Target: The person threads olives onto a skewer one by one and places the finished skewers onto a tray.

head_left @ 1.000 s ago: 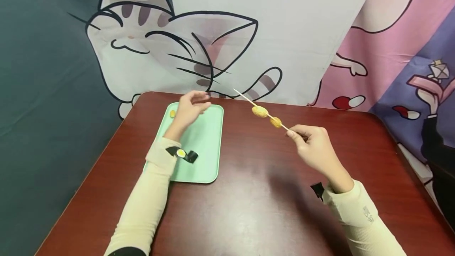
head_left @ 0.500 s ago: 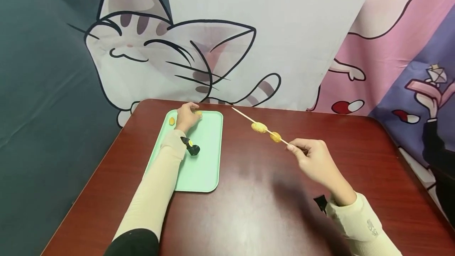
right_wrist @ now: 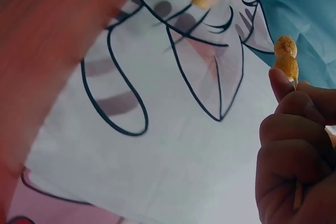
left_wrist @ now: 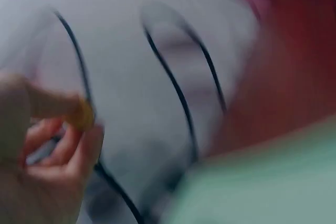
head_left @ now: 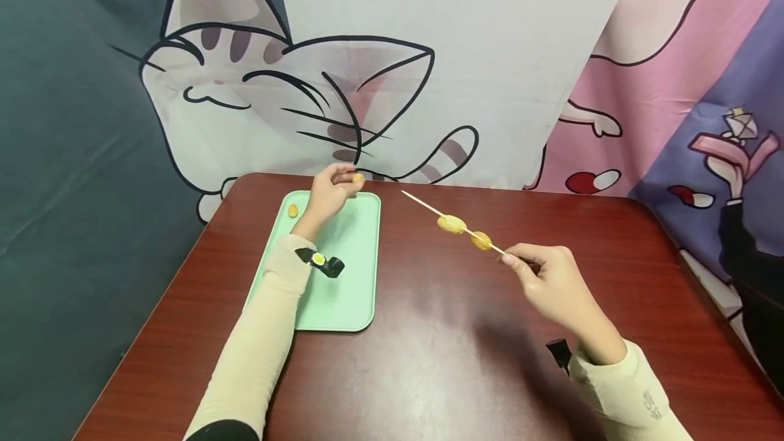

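Observation:
My right hand (head_left: pixel 554 284) grips the lower end of a thin wooden skewer (head_left: pixel 422 202) above the table. Two yellow, rough-skinned food pieces (head_left: pixel 452 224) are threaded on it, a little apart; what food they are I cannot tell. My left hand (head_left: pixel 327 196), raised over the far end of a mint-green tray (head_left: pixel 337 305), pinches a small yellow piece (left_wrist: pixel 81 115) between thumb and fingers. Another such piece (head_left: pixel 292 211) lies in the tray's far left corner. In the right wrist view, curled fingers (right_wrist: pixel 294 140) wrap the skewer, hiding most of it.
The dark red-brown table (head_left: pixel 429 373) carries the tray on its left. A printed cloth (head_left: pixel 502 53) with a cartoon cat hangs right behind the table's far edge. Dark teal cloth (head_left: pixel 67 223) hangs at the left.
My left hand reached down to the far end of the tray, took hold of a yellow piece and lifted it. My right hand kept its grip on the skewer, which dipped slightly in view.

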Motion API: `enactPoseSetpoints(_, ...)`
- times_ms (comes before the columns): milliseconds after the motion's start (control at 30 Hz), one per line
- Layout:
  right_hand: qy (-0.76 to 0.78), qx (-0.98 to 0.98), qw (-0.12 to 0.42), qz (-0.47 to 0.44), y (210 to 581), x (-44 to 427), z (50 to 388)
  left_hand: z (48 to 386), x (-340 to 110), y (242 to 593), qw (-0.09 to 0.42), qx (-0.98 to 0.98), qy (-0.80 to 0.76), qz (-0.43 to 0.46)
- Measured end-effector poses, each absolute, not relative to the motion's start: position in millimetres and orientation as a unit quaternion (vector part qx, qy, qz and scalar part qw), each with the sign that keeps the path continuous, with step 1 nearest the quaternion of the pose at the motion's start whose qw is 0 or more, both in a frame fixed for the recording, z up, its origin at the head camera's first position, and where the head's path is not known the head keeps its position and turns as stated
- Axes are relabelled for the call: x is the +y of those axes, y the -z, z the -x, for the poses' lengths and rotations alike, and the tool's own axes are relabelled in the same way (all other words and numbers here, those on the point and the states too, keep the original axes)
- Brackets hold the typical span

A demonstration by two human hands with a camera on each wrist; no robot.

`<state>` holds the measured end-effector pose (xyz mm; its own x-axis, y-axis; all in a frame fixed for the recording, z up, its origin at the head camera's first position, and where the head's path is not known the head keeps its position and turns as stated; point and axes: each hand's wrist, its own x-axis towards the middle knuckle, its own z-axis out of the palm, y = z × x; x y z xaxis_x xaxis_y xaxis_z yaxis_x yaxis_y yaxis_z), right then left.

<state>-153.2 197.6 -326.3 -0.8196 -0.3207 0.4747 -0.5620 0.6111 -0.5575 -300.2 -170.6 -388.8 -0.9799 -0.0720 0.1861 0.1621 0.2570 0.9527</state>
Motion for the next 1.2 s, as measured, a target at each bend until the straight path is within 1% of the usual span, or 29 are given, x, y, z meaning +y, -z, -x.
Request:
enactPoseSetpoints(67,-0.357,-0.880,0.182,-0.254,322.2,201.4,149.3,285.1,-158.2,365.3,0.078,-0.716,0.686,0.100)
enactPoseSetpoints(200,-0.354,-0.873,0.206,-0.264,311.8,209.3,136.4,251.4,-135.5,328.2,0.043,-0.601,0.764,0.231)
enactPoseSetpoints(267,-0.355,-0.870,0.212,-0.267,307.7,212.9,129.9,236.6,-126.3,316.9,0.025,-0.553,0.788,0.268)
enactPoseSetpoints(333,-0.355,-0.868,0.219,-0.269,303.3,216.6,124.1,225.0,-118.7,309.0,0.012,-0.523,0.802,0.287)
enactPoseSetpoints(533,-0.349,-0.862,0.239,-0.279,293.9,222.4,116.4,208.5,-104.5,298.9,0.015,-0.487,0.823,0.292)
enactPoseSetpoints(967,-0.355,-0.861,0.231,-0.280,292.6,213.9,115.7,202.2,-92.1,300.4,0.029,-0.449,0.852,0.266)
enactPoseSetpoints(1200,-0.356,-0.865,0.224,-0.276,293.1,213.3,115.7,198.2,-88.1,301.4,-0.006,-0.410,0.873,0.264)
